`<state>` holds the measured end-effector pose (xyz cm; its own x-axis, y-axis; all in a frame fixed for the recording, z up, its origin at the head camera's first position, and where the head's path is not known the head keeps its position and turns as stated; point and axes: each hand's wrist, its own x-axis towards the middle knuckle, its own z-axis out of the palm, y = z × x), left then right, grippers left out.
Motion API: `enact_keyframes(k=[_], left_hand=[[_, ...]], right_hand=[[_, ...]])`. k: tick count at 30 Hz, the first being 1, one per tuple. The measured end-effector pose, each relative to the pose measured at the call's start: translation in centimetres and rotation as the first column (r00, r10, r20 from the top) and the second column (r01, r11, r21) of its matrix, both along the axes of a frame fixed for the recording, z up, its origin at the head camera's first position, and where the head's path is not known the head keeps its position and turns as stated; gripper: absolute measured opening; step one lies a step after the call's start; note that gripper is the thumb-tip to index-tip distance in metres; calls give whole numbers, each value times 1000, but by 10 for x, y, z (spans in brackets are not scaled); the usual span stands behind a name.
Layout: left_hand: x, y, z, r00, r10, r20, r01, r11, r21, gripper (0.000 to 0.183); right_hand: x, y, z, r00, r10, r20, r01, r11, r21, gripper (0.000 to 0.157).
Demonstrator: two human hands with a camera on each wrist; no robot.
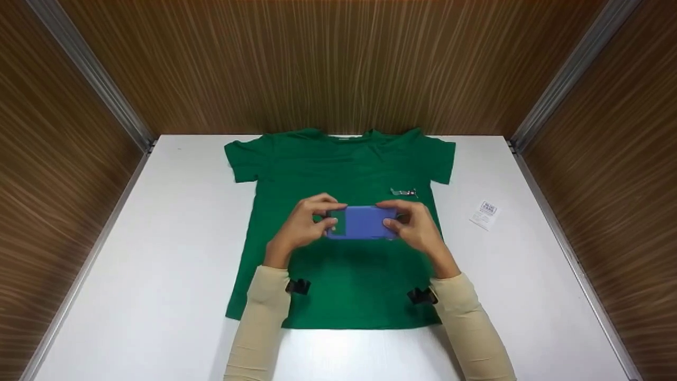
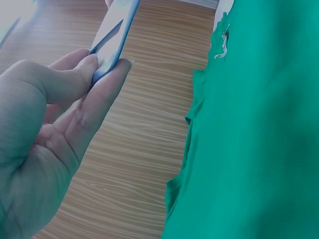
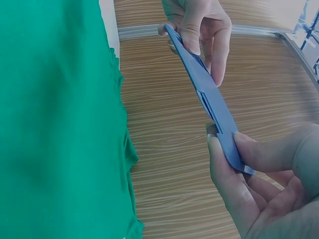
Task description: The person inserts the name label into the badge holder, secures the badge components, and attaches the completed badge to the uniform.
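Note:
Both hands hold a flat blue badge holder (image 1: 364,222) level above a green T-shirt (image 1: 338,296). My left hand (image 1: 308,221) pinches its left end between thumb and fingers. At the other end my right hand (image 1: 417,225) pinches it the same way. Green shows through an open part near the left fingers. From the side, in the right wrist view, the badge holder (image 3: 214,102) looks thin, with a slot along its edge. A small badge clip (image 1: 404,192) with a pale strap lies on the shirt's upper right chest.
The T-shirt lies spread on a white table (image 1: 174,254), its neck toward the back. A small white printed card (image 1: 484,215) lies to its right. Wood-grain panels (image 1: 338,63) with metal edges enclose the table at the back and both sides.

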<state>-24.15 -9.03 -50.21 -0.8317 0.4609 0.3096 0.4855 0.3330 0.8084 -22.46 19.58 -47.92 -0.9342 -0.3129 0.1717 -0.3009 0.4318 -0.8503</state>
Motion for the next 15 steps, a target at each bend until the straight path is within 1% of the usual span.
enact_keyframes(k=[3,15], left_hand=[[-1,0,0,1000,10,-1,-10,1000,-3,35],[-1,0,-1,1000,10,8,-11,1000,18,35]], right_hand=[[-1,1,1,1000,-4,-3,4,1000,1,31],[-2,6,2,1000,-5,11,5,1000,18,29]])
